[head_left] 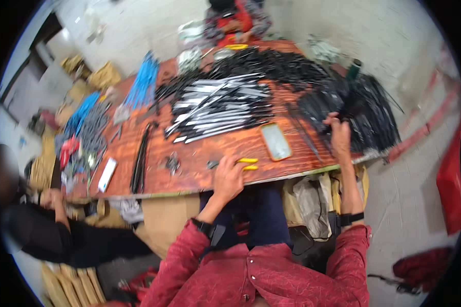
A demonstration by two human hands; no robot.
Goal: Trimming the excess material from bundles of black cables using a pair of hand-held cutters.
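My left hand [229, 178] is at the table's near edge, its fingers closed over a pair of pliers with yellow handles [250, 168]. The grey head of the pliers pokes out to the left of the fingers. Further right, my right hand [339, 134] reaches up to a large pile of thin black strips [371, 115], and its fingers are bent around some of them; blur hides how many. Between the hands lies a shallow rectangular tray [275, 141] with an orange rim. Beyond it, silvery and black flat strips [223, 107] are stacked in a loose heap.
More black strips [271, 66] cover the table's far side. Blue strips [143, 84], grey cords [91, 125] and a white box [107, 175] lie left. Two long black pieces [141, 158] rest near small metal parts [172, 163]. One person [235, 23] sits opposite, another [51, 220] at left.
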